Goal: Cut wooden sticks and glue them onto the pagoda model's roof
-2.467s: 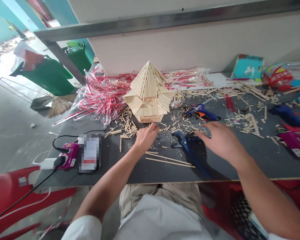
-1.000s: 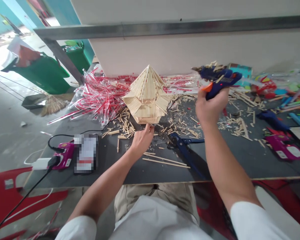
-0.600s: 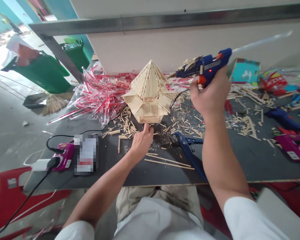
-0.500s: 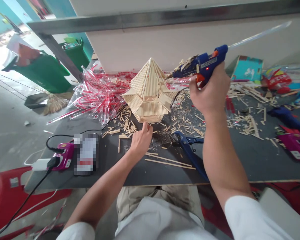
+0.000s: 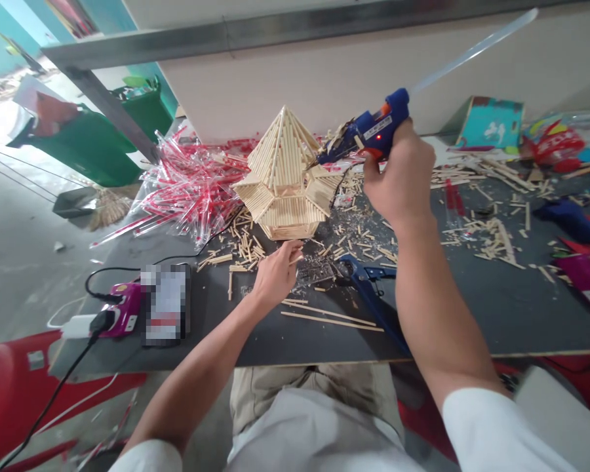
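A lantern-like model of pale wooden sticks (image 5: 288,174) with a pointed top stands on the dark table. My right hand (image 5: 400,174) grips a blue hot glue gun (image 5: 373,128), its red light on and a clear glue stick jutting from its back. The gun's nozzle is at the model's right side, by the roof's lower edge. Just in front of the model's base, my left hand (image 5: 276,272) has its fingers bent together around a small piece of stick. Two long thin sticks (image 5: 332,320) lie close to it.
Blue cutters (image 5: 371,288) lie below my right hand. Cut stick pieces are scattered around the model. Red and clear plastic wrappers (image 5: 196,183) are heaped at the left. A phone (image 5: 166,305) and a purple power strip (image 5: 125,308) lie at the front left, with cables.
The glue gun has shifted left and its nozzle is now against the model's right side. My left hand has turned slightly, showing a small stick piece at its fingers. The view has moved slightly.
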`<state>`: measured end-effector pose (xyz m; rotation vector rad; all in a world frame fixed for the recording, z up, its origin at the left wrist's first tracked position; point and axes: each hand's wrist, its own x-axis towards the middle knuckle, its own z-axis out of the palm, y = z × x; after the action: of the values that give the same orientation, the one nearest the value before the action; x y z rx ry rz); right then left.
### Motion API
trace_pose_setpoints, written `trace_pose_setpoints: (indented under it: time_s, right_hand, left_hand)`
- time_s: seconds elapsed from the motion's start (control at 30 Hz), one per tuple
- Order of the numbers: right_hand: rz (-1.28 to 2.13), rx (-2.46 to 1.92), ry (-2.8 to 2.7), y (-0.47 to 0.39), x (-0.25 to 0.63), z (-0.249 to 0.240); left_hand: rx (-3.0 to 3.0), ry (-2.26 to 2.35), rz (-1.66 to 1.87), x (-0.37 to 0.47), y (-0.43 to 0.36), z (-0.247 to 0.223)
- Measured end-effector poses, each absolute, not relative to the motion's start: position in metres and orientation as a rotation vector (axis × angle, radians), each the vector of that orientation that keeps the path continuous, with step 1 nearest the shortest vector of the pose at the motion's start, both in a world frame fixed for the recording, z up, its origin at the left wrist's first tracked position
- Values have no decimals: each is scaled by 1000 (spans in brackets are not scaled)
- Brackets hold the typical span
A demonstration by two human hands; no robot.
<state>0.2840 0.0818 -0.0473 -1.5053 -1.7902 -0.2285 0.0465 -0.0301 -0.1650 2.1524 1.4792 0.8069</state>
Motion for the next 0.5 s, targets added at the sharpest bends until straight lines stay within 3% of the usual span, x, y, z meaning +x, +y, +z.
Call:
trace_pose_setpoints:
  time_s: [0.5]
  right_hand:
    - [-109,-1468,-1783,81,278,-46]
  left_hand:
    - [2118,1477,785,48,-31,-165]
